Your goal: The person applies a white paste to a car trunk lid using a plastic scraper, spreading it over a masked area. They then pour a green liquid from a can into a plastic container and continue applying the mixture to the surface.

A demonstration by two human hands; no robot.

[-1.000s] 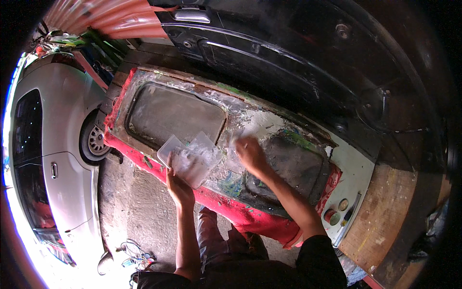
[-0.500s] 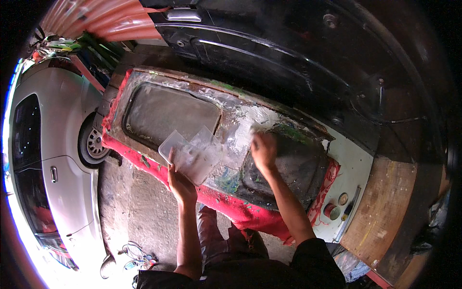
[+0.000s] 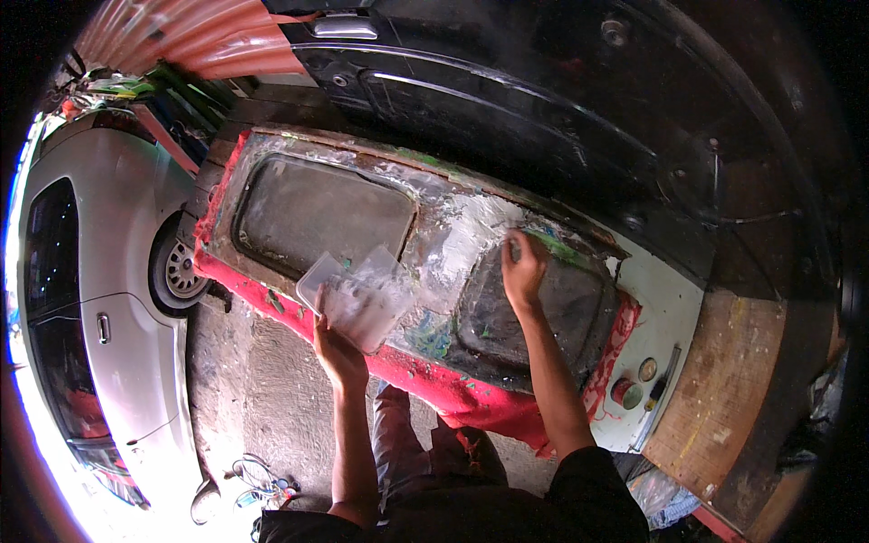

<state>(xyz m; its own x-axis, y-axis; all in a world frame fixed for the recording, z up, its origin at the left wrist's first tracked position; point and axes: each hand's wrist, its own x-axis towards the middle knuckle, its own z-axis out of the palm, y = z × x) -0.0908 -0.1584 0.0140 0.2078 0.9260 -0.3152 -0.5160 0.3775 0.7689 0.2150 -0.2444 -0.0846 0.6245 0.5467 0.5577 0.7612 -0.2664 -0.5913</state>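
Note:
My left hand (image 3: pixel 339 353) grips a clear plastic lid-like board (image 3: pixel 362 299) smeared with white paste, over the lower middle of a worn panel (image 3: pixel 326 204) with two recessed dark sections and flaking paint. My right hand (image 3: pixel 525 267) is closed in a pinch on something I cannot make out, at a patch of fresh white paste (image 3: pixel 466 226) beside the right recess, near a green-painted streak. Red cloth (image 3: pixel 425 380) lies under the panel along its near edge and both ends.
A silver car (image 3: pixel 136 235) stands at the left; a large black panel (image 3: pixel 543 81) rises behind the work. A white board (image 3: pixel 665 317) at the right holds small tins (image 3: pixel 625 394) and tools, beside plywood (image 3: pixel 720 380). Cables (image 3: pixel 258 480) lie on the floor.
My right hand has moved right and up across the white paste, which now shows as a broader smeared patch. My left hand holds the clear board with little movement.

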